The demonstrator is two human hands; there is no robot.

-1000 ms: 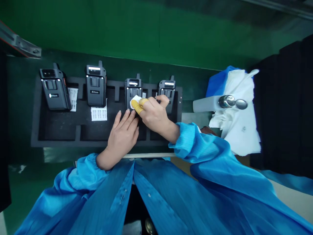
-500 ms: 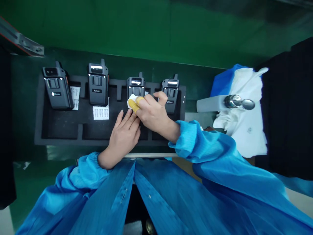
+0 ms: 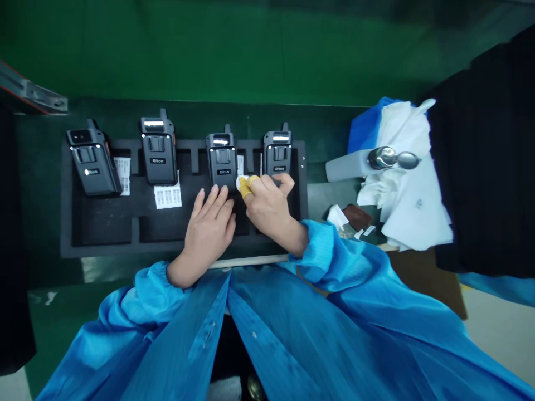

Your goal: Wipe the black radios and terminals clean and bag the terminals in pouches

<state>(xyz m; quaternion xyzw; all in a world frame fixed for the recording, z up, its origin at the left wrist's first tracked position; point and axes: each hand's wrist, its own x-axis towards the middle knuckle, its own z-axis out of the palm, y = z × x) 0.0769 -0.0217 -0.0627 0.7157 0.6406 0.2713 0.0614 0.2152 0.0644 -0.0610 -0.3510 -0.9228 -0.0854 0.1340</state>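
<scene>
Black handheld radios marked Riton lie in a dark foam tray (image 3: 135, 234). My left hand (image 3: 210, 229) is open, its fingers stretched out at the lower end of the third radio (image 3: 223, 160). Yellow finger covers sit on two fingers of my right hand (image 3: 271, 205), which pinches a small white wipe (image 3: 241, 182). The wipe is beside that radio's lower right edge. Just above my right hand is the rightmost radio (image 3: 277, 151), its lower end partly hidden. Farther left are the second radio (image 3: 157, 153) and the leftmost radio (image 3: 94, 164), which lies tilted.
White labels (image 3: 168, 197) with printed codes lie in the tray by the radios. To the right are a pale bottle with a metal top (image 3: 349, 167), white cloths (image 3: 418, 206), a blue container (image 3: 365, 128) and a brown piece (image 3: 357, 216). A metal bracket (image 3: 44, 97) juts in at upper left.
My right hand has moved the wipe off the third radio's face to its lower right side, uncovering the Riton label. My left hand stays near that radio's lower end. The view has shifted slightly.
</scene>
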